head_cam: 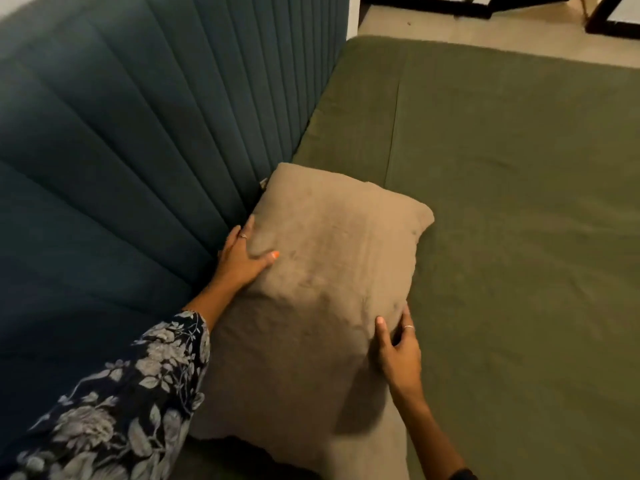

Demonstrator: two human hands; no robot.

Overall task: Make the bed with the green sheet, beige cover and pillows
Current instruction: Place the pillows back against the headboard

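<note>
Judging from how things lie, the task is partway through. The green sheet is already spread over the mattress and looks fairly smooth, with one long crease running away from the pillow's far end toward 12 o'clock. One beige pillow is being set at the head of the bed, against the teal padded headboard that fills the 9 to 11 o'clock side of the view. No second pillow shows, and no separate beige cover is spread over the sheet, so those steps seem to be left, unless they lie out of view.

The pillow sits at the middle of the frame, on the sheet, its left long edge touching or just beside the headboard base. Its long axis runs from about 6 o'clock, nearest the person, up toward 12 o'clock, leaning slightly to 1, parallel with the headboard. The far end is its narrower-looking end.

The left hand grips the pillow's left edge at 9 o'clock, thumb on top and fingers wrapped down the side. The right hand grips the right edge near 4 o'clock, thumb pressed into the top and fingers curled round the edge. A floral sleeve covers the left arm.
</note>
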